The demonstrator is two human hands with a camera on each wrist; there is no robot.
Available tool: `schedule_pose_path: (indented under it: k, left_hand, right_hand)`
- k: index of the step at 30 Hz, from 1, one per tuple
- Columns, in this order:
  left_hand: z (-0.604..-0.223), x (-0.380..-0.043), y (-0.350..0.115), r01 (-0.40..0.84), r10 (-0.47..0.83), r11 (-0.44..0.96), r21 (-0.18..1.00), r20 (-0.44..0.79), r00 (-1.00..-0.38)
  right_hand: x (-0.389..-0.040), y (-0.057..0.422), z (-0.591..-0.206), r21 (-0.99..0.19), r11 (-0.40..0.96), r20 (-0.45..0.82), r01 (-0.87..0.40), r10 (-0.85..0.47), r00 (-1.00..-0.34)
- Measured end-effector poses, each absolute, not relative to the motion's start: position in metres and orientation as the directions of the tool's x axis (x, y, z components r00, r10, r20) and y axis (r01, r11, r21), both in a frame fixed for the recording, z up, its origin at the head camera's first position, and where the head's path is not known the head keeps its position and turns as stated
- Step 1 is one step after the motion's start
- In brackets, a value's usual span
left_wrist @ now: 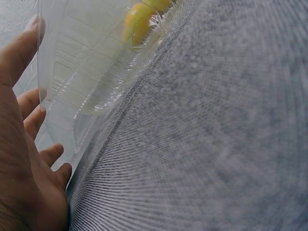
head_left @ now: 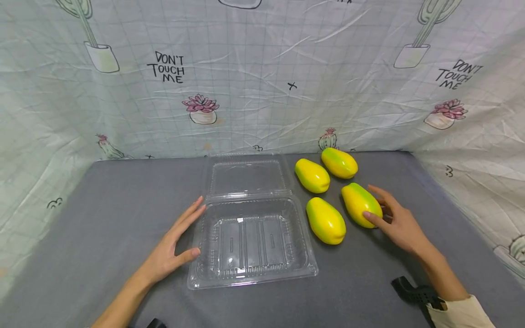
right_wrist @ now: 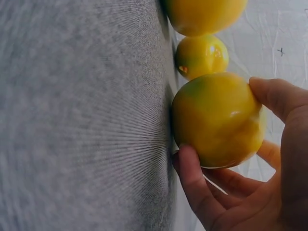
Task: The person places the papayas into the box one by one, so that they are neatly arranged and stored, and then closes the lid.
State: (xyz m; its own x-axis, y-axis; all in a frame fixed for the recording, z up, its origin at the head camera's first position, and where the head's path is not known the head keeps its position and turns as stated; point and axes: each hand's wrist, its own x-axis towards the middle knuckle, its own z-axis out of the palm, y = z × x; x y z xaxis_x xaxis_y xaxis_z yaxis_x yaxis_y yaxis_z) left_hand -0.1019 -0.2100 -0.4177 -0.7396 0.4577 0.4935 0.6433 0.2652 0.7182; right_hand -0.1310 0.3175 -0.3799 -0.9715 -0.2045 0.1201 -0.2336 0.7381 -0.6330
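My right hand grips the nearer right yellow-green papaya, thumb on its near side and fingers round its right side. In the right wrist view this papaya lies between thumb and fingers, low beside the grey cloth. My left hand is spread at the left side of a clear plastic clamshell box, thumb and fingertips at its rim. The left wrist view has the fingers right at the box's clear wall. The box lies unfolded, its lid laid back behind the base, with nothing inside.
Three other papayas lie right of the box: one near its right wall, one beside the lid and one farther back. A grey cloth covers the table. Behind hangs a printed curtain, reaching round both sides.
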Motion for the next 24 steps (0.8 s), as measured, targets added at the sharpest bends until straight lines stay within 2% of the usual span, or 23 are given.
schedule_pose_path:
  k: [8, 24]
  left_hand:
    - [-0.414, -0.106, -0.212, 0.63, 0.474, 0.246, 0.736, 0.476, -0.741]
    - [-0.417, -0.107, -0.213, 0.621, 0.476, 0.234, 0.748, 0.469, -0.744]
  right_hand:
    - [-0.127, 0.318, -0.378, -0.631, 0.736, 0.118, -0.244, -0.219, -0.968]
    - [-0.119, 0.299, -0.347, -0.639, 0.7, 0.243, -0.32, -0.211, -0.947]
